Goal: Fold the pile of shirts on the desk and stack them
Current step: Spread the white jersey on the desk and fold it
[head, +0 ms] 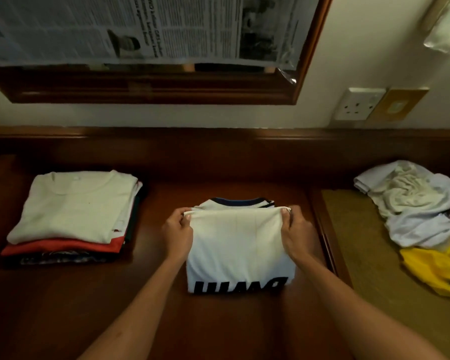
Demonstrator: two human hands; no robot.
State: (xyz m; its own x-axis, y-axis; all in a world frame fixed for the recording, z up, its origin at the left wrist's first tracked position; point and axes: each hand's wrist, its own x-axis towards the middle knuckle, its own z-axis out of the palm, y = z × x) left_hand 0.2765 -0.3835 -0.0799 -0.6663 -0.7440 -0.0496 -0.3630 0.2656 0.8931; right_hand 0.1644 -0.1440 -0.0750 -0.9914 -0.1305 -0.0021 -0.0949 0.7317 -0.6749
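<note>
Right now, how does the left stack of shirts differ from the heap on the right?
The left stack is folded flat, its layers squared up with a cream shirt on top; the right heap is crumpled and loose. The stack sits on bare dark wood of the desk; the heap lies on a tan mat. The stack shows red and dark layers beneath; the heap shows pale cloth with a yellow garment at its near edge. Neither hand touches either one.

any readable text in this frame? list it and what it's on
White shirt held by both hands: bold black letters along its near edge, upside down and partly cut off by the fold, not readable as a word.
Newspaper over the mirror: columns and headlines, too blurred to read.
Yellow garment: small dark mark at its near edge, too small to read.
Folded stack, wall socket: no text visible.
</note>
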